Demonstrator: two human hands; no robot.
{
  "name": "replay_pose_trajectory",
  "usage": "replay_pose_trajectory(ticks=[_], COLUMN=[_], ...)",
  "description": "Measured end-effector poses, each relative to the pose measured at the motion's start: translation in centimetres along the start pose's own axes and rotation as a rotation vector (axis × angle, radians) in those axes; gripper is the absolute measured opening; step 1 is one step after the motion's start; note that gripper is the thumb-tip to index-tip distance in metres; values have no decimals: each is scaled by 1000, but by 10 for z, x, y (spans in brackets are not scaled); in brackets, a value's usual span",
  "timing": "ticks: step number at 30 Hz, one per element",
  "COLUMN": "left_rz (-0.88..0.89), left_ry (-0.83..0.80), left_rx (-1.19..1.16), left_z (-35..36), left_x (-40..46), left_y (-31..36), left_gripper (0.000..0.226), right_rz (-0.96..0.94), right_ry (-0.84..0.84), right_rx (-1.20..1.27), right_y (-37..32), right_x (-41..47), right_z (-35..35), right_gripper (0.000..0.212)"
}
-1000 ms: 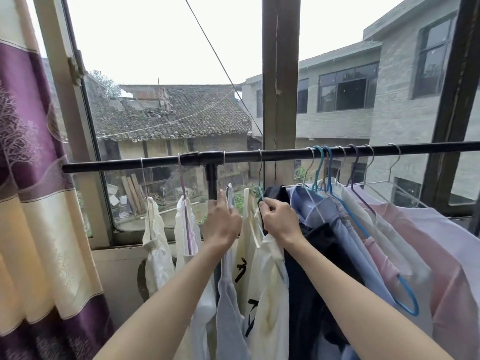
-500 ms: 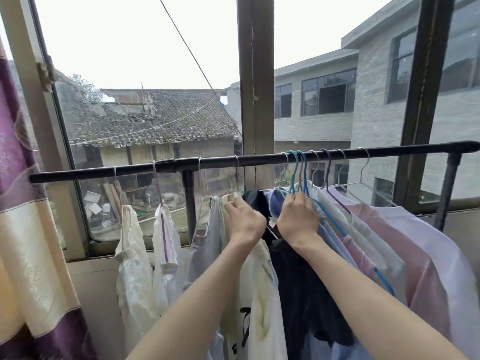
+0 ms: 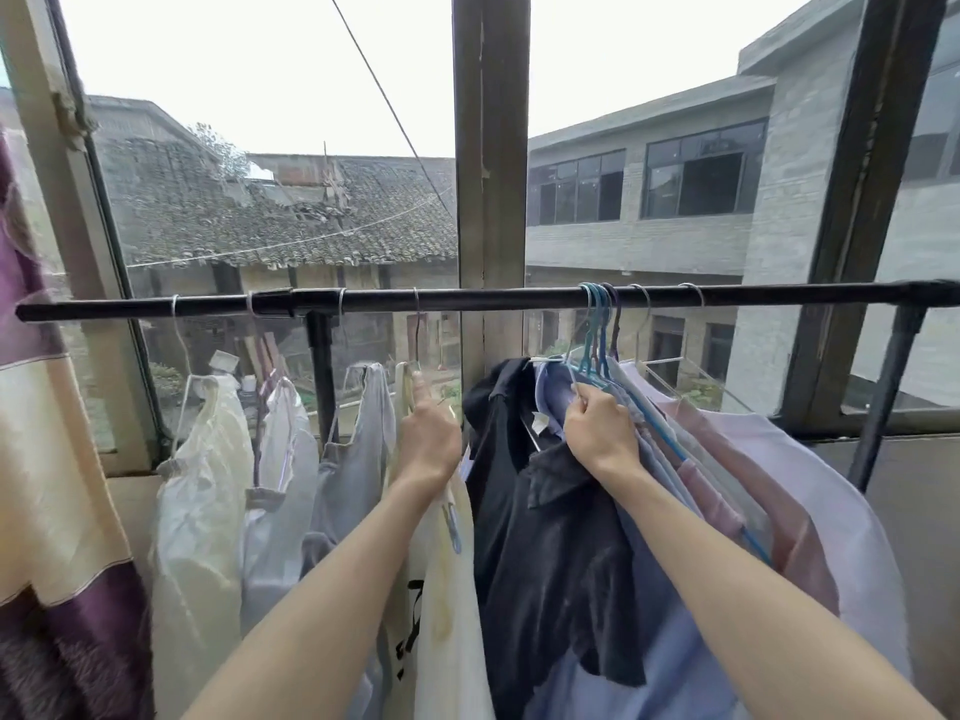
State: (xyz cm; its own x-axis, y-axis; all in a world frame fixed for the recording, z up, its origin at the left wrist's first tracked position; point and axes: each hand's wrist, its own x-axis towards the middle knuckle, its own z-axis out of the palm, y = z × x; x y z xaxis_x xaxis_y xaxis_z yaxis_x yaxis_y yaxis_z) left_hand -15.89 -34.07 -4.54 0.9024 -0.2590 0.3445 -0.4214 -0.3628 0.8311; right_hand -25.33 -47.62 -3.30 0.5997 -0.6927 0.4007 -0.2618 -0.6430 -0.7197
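**Desk:** Which step are you on?

**Operator:** By my reading, I'm parting the clothes along the black metal rail (image 3: pixel 467 299). My left hand (image 3: pixel 428 439) has its fingers curled round the neck of the cream fabric garment (image 3: pixel 447 615), which hangs just left of the window post. My right hand (image 3: pixel 602 433) is bunched tight on the shoulder of the pale blue cotton shirt (image 3: pixel 553 392), right under the blue plastic hangers (image 3: pixel 596 330). The dark charcoal shirt (image 3: pixel 545 537) hangs in the gap between my hands.

**Desk:** And the next move?

**Operator:** Probably sliding one of the hooks along or lifting it off. The blue hooks sit crowded together, so I'd go up and over cleanly or I'd drag a neighbour along.

**Desk:** Any bins or baskets?

**Operator:** None in view, and the rail carries everything. There are white and grey garments (image 3: pixel 202 485) to the left and pink shirts (image 3: pixel 779 511) to the right, all on hangers.
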Motion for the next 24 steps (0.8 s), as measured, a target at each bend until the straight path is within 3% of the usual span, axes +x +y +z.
replay_pose_trajectory(ticks=[12, 16, 24], left_rz=[-1, -10, -1], left_ry=[2, -30, -44], left_rx=[141, 138, 158], left_z=[-5, -9, -14], left_x=[6, 4, 3], left_y=[-12, -10, -9], left_gripper=[62, 63, 66], right_rz=[-188, -196, -139], right_ry=[-92, -141, -139], right_rx=[75, 84, 23], right_y=[-37, -54, -50], right_x=[-10, -12, -14], right_z=[28, 40, 56], right_gripper=[36, 27, 37])
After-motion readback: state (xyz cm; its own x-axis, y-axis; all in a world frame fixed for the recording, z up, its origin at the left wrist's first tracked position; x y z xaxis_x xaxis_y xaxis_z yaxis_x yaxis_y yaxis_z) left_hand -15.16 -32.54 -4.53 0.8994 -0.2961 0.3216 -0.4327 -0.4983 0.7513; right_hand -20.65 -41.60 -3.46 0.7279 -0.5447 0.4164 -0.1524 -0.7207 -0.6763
